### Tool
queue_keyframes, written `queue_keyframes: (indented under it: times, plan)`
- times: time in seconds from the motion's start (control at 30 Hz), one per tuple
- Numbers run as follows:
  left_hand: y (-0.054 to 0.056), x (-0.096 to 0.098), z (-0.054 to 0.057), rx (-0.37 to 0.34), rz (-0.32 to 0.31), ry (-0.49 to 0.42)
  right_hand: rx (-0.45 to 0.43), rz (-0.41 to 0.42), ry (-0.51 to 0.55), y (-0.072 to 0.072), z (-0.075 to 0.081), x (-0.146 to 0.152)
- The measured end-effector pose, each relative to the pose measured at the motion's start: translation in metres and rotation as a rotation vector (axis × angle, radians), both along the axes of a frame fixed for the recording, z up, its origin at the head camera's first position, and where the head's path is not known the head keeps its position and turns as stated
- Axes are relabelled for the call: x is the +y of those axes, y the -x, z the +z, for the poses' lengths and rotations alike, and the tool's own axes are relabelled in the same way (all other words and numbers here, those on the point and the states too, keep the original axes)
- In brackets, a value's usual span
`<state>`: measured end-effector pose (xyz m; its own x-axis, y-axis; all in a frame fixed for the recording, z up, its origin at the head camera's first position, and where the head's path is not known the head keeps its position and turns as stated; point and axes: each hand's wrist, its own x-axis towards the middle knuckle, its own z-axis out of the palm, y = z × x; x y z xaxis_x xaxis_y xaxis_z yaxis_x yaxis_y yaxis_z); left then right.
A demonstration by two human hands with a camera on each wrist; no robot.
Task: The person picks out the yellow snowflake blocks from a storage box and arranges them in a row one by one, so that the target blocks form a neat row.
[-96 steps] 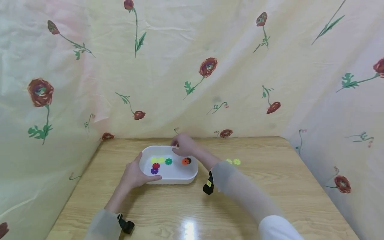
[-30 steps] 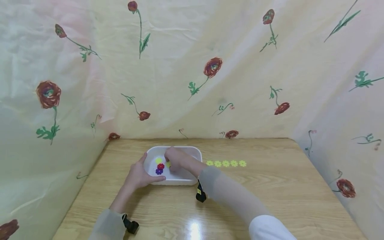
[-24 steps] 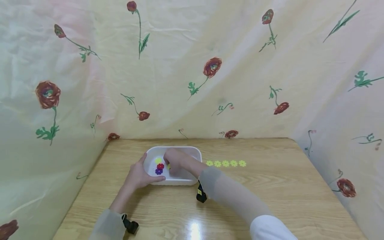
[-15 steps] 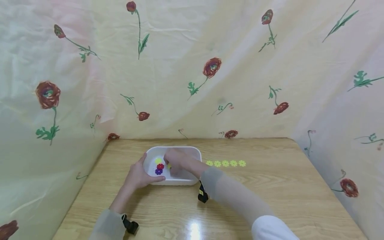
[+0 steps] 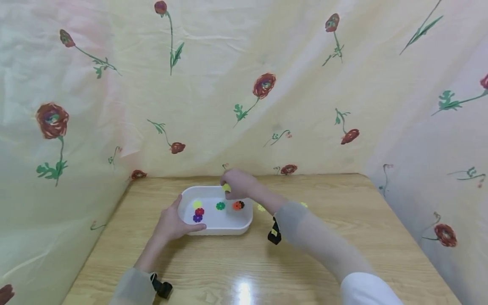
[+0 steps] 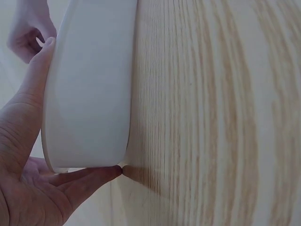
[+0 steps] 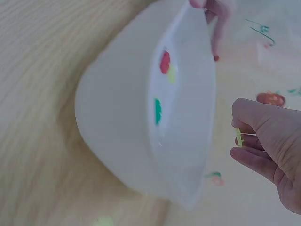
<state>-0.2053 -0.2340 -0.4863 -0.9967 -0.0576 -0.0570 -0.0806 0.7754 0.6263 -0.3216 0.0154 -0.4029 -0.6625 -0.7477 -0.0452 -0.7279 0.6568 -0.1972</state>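
Observation:
A white plastic tub [image 5: 225, 231] stands on the table, and my left hand [image 5: 171, 221] grips its left end, thumb along the front rim and fingers around the end wall. Over the tub's back rim, my right hand [image 5: 243, 185] pinches a yellow flower-shaped plastic disc [image 7: 239, 137] between thumb and fingers. Inside the tub lie a yellow disc [image 5: 196, 204], a red disc [image 5: 200, 211], a purple disc [image 5: 197, 218], a green disc [image 5: 220, 206], an orange disc [image 5: 237, 205] and a black disc [image 5: 242, 204].
Right of the tub, yellow discs [image 5: 261, 208] lie on the wooden table [image 5: 213, 267], partly hidden by my right forearm. A flower-printed cloth [image 5: 213, 106] hangs behind the table and along both sides. Each wrist carries a small black camera [image 5: 274, 234].
From down inside the tub, my right hand has risen to its back rim, bringing out a yellow disc. The green, orange and black discs now show. My left hand keeps its hold.

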Motion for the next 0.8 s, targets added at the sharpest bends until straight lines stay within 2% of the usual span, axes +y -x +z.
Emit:
queue_keyframes:
  times: [0.23, 0.4, 0.63, 0.8]
  plan:
    - [-0.002, -0.001, 0.0, -0.011, 0.011, -0.014, 0.055, -0.012, 0.06, 0.001, 0.02, 0.03]
    - [-0.002, 0.0, 0.0, -0.014, 0.015, -0.012, 0.085, -0.05, 0.083, 0.007, 0.027, 0.058]
    - [-0.002, 0.001, -0.001, -0.02, 0.009, -0.016, 0.125, -0.107, 0.136, 0.011, 0.028, 0.102]
    - [-0.002, 0.001, -0.001, -0.019, 0.007, -0.009, 0.158, -0.107, 0.175, 0.013, 0.025, 0.127]
